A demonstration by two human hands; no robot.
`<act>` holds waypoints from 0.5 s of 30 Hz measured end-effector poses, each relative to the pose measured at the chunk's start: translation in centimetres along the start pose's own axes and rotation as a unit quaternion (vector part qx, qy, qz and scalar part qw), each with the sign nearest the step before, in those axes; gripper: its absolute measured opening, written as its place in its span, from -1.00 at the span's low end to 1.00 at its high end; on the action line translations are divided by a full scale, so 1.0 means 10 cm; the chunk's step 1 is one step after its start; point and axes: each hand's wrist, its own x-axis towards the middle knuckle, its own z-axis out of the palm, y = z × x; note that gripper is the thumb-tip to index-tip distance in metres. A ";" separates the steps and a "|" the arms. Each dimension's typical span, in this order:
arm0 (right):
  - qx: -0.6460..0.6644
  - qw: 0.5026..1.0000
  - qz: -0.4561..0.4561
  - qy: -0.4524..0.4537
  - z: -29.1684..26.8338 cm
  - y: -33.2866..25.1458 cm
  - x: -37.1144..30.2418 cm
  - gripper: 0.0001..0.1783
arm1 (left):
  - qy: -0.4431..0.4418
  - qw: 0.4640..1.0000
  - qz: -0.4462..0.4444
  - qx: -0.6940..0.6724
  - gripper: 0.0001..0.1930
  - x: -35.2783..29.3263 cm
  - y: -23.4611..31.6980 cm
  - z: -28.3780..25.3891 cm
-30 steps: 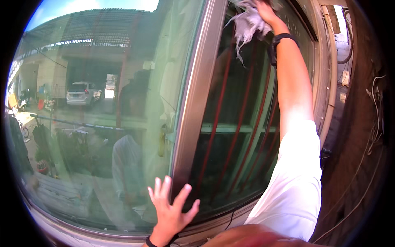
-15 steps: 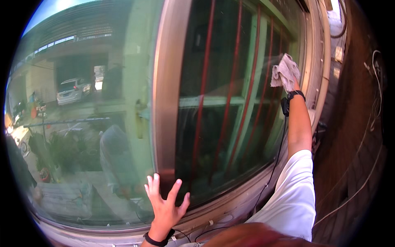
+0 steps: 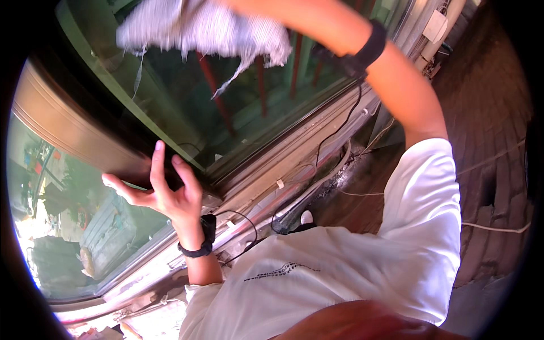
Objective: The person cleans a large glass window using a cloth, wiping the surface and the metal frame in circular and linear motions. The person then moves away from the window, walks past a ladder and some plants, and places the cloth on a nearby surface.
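Note:
A frayed whitish-purple cloth (image 3: 209,28) hangs blurred at the upper edge, with loose threads trailing below it. My right hand (image 3: 241,4) has hold of it; most of that hand is cut off by the picture's top, and its fingers are hidden. Behind the cloth is dark green window glass (image 3: 266,136). Fingers spread and holding nothing, my left hand (image 3: 174,195) is at the lower end of the brown metal window frame (image 3: 85,127). Whether its fingertips press on the frame I cannot tell.
Red bars (image 3: 260,85) stand behind the glass. Thin black cables (image 3: 334,130) run from both wristbands along the sill (image 3: 289,150). Lower right, dark floor planks (image 3: 493,181) have a pale cord (image 3: 493,228) across them. A white box (image 3: 435,25) is on the wall.
My right hand and the cloth have moved from the window's right side leftward, up to the top edge. The view has turned and tilted down. My left hand stays spread by the frame.

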 end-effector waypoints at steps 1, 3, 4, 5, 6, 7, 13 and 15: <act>0.078 0.996 -0.022 0.024 0.30 -0.12 -0.19 -0.73 | 0.001 0.999 0.001 0.042 -0.63 0.01 -0.07 -0.01; 0.064 0.985 -0.131 -0.097 0.25 -0.36 -0.43 -0.74 | 0.009 0.999 0.000 0.045 -0.64 0.01 -0.07 -0.01; 0.072 0.972 -0.168 -0.150 0.24 -0.49 -0.44 -0.77 | 0.014 0.998 0.003 0.058 -0.65 0.03 -0.11 -0.05; 0.075 0.954 -0.200 -0.212 0.17 -0.58 -0.50 -0.80 | 0.021 0.998 0.002 0.055 -0.65 0.02 -0.13 -0.02; 0.150 0.944 -0.205 -0.213 0.18 -0.65 -0.52 -0.84 | 0.037 0.998 0.007 0.044 -0.64 0.01 -0.14 0.01; 0.171 0.930 -0.262 -0.194 0.23 -0.72 -0.59 -0.86 | 0.033 0.998 0.008 0.047 -0.64 0.03 -0.12 0.02; 0.181 0.860 -0.401 -0.257 0.17 -1.07 -1.13 -0.73 | 0.022 0.998 -0.014 0.055 -0.59 -0.01 -0.05 0.02; 0.204 0.871 -0.334 -0.297 0.12 -0.93 -1.03 -0.72 | 0.010 0.998 -0.005 0.062 -0.58 -0.06 -0.14 -0.01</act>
